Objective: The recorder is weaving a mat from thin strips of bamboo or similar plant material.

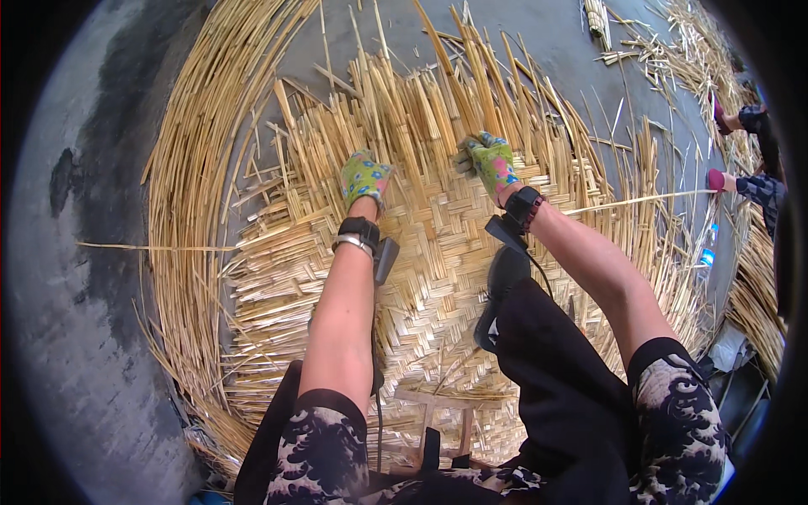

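Observation:
A partly woven reed mat (438,244) spreads over the floor beneath my arms, its flattened strips crossing in a zigzag weave. Unwoven reed strips (412,109) fan outward from its far edge. My left hand (366,178), in a green flowered glove, is closed at the base of these strips; its fingertips are hidden. To the right, my right hand (490,164) wears a matching glove with grey fingertips. Its fingers curl round strips at the weave's far edge. One long thin strip (640,200) runs from near my right wrist toward another person's gloved hand (716,179).
Long loose reeds (189,168) lie in a curved band on the left. More reeds and scraps (690,67) litter the far right. At the right edge another person crouches, near a plastic bottle (707,257). Grey concrete floor (93,337) borders the reeds. A small wooden stool (446,402) is below me.

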Action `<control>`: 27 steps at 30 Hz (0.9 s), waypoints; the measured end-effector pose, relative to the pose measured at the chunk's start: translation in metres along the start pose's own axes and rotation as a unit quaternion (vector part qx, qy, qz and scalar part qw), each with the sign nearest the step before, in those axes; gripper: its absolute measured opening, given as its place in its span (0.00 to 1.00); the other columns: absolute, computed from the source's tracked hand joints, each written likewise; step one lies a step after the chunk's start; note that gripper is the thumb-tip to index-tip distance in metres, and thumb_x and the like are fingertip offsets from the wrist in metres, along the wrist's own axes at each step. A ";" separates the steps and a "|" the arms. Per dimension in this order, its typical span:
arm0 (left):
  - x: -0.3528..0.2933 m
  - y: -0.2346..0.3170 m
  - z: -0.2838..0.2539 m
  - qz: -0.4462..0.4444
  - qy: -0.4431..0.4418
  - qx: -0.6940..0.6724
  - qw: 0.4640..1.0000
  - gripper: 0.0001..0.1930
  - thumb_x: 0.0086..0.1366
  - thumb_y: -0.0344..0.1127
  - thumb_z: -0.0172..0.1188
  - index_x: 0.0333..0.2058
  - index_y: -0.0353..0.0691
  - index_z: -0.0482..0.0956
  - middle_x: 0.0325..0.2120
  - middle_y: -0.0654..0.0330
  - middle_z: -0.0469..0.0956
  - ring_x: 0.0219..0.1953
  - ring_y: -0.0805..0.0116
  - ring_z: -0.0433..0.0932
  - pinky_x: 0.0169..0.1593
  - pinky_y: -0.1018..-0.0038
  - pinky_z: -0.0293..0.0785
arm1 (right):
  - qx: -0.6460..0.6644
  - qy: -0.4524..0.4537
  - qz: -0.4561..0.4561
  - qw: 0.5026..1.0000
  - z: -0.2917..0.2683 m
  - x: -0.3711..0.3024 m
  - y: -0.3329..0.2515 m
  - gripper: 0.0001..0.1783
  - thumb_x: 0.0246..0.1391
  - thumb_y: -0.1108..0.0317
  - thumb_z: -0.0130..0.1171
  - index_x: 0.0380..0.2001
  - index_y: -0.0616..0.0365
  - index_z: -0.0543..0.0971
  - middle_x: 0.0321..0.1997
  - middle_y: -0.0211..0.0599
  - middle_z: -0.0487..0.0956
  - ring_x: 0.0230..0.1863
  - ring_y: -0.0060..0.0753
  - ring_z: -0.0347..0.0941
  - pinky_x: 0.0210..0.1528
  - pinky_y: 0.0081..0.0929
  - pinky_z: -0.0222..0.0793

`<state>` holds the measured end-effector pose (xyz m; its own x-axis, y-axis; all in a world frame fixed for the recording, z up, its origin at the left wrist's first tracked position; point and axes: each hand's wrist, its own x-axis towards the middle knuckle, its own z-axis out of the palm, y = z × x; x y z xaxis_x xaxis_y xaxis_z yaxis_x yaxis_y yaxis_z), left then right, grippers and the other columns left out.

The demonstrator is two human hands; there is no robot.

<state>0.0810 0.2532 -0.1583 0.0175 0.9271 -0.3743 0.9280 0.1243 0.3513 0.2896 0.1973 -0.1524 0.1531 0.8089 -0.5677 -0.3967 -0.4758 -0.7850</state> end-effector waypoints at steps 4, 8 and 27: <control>-0.008 0.007 0.014 -0.021 0.037 -0.053 0.998 0.19 0.47 0.38 0.59 0.37 0.33 0.72 0.34 0.46 0.74 0.40 0.50 0.73 0.43 0.63 0.70 | 0.028 0.010 0.020 0.999 -0.006 0.016 0.004 0.08 0.56 0.69 0.46 0.31 0.62 0.72 0.22 0.39 0.76 0.19 0.29 0.72 0.19 0.19 0.66; -0.007 0.017 0.005 -0.050 0.009 -0.058 0.997 0.23 0.48 0.42 0.62 0.38 0.32 0.70 0.34 0.44 0.74 0.39 0.50 0.73 0.43 0.63 0.70 | 0.033 -0.014 0.047 0.998 -0.006 0.031 0.007 0.09 0.56 0.68 0.46 0.32 0.64 0.72 0.28 0.44 0.76 0.26 0.34 0.75 0.25 0.23 0.70; 0.037 -0.040 0.051 0.127 -0.033 -0.130 0.983 0.29 0.40 0.55 0.66 0.25 0.28 0.75 0.24 0.47 0.75 0.31 0.55 0.75 0.36 0.68 0.71 | -0.318 -0.080 -0.350 0.877 -0.004 0.092 0.052 0.06 0.52 0.68 0.48 0.26 0.58 0.71 0.22 0.31 0.72 0.19 0.22 0.67 0.21 0.21 0.62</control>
<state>0.0635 0.2643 -0.2297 0.2685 0.9159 -0.2983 0.7643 -0.0140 0.6447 0.2866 0.2458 -0.2466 0.0075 0.9939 0.1100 0.3373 0.1010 -0.9360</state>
